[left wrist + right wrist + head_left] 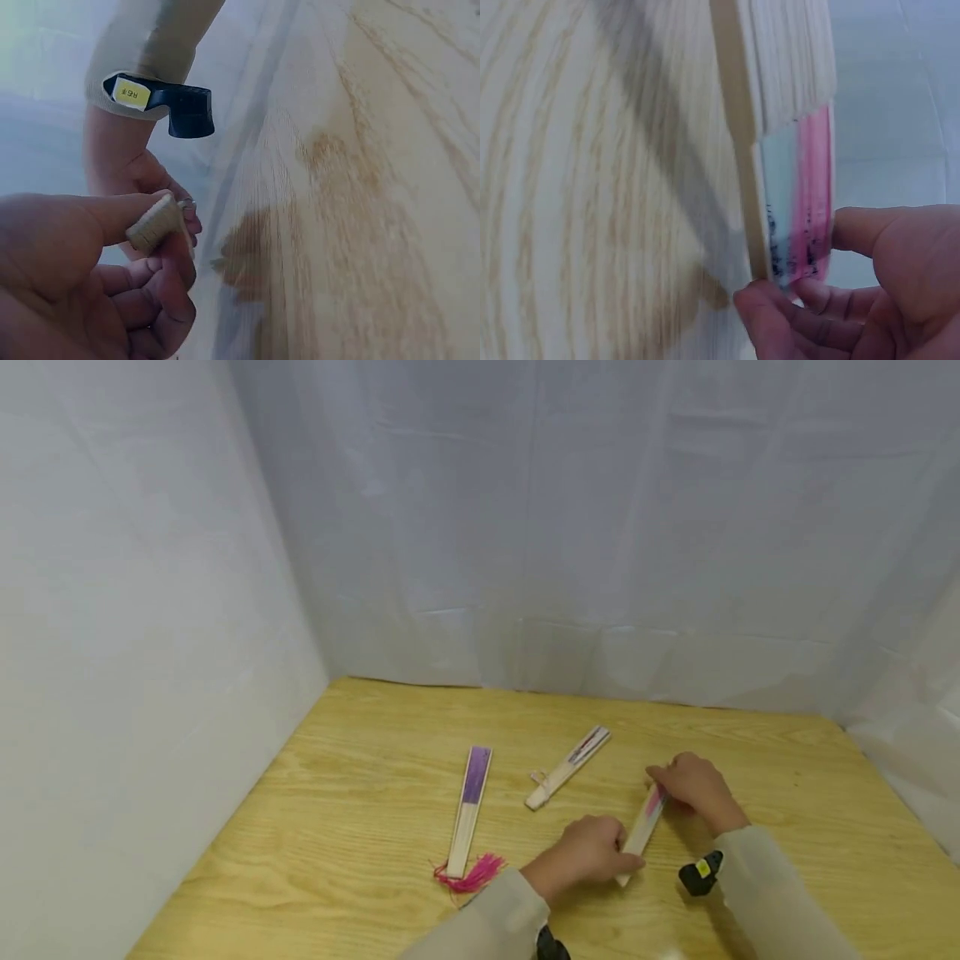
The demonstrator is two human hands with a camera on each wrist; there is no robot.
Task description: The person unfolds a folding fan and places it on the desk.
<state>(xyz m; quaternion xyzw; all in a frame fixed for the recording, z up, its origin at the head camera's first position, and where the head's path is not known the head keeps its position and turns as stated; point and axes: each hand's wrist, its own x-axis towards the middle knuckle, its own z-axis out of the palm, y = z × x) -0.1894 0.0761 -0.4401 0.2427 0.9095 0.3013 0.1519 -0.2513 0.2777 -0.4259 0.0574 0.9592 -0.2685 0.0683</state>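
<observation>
A folded hand fan point(642, 832) with pale wooden ribs and a pink and light green printed leaf point(799, 202) is held between both hands, its shadow falling on the table. My left hand point(588, 850) pinches the narrow rib end point(156, 223) between thumb and fingers. At the other end my right hand point(696, 785) grips the leaf tip, thumb on one side and fingers on the other. Left of the hands lies a folded fan with a purple leaf point(477, 774) and a pink tassel point(478, 874). Another folded fan point(567, 768) with a dark-patterned leaf lies behind the left hand.
The fans lie on a wood-grain table point(315, 827). White sheeting point(570, 543) hangs behind the table and along its left and right sides. A black wrist camera with a yellow label point(701, 872) sits on the right sleeve.
</observation>
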